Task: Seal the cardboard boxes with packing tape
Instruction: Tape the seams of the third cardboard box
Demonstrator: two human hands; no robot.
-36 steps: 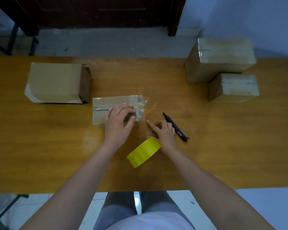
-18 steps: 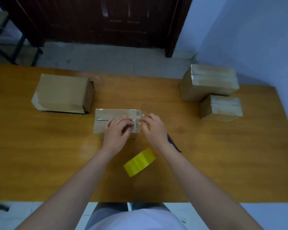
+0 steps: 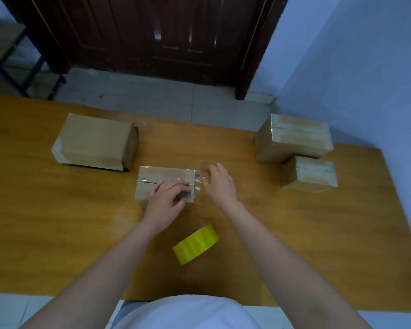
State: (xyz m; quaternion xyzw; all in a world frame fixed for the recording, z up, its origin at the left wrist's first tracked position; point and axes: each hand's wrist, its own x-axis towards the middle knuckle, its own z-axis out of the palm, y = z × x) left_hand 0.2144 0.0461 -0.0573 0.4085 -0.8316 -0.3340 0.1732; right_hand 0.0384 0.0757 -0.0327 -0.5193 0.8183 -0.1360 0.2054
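Since the earlier views, the right hand point(image 3: 220, 185) has left the table near the black pen and come up to the right end of the small cardboard box point(image 3: 165, 182); the pen is no longer visible, and the camera has tipped up to show more of the dark door point(image 3: 152, 36).

Going left to right across the wooden table point(image 3: 57, 229): a larger cardboard box point(image 3: 95, 141) lies on its side at the far left, its flaps not visibly taped. Just right of it and nearer the person sits the small box, with clear packing tape point(image 3: 198, 180) running along its top seam. The left hand point(image 3: 167, 198) presses on the box top, fingers stretched flat and thumb tucked at the near edge. The right hand's fingers curl round the loose, crinkled tail of tape hanging off the box's right end and appear to pinch it. Nearer the person, between the forearms, a yellow tape roll point(image 3: 196, 244) stands on edge, untouched. At the far right, two boxes point(image 3: 294, 138) and point(image 3: 309, 173) already carry tape and sit touching each other.

The step in hand looks like finishing this box's seal. Next, the loose tail likely needs folding down over the right end and smoothing flat while the left hand steadies the box.
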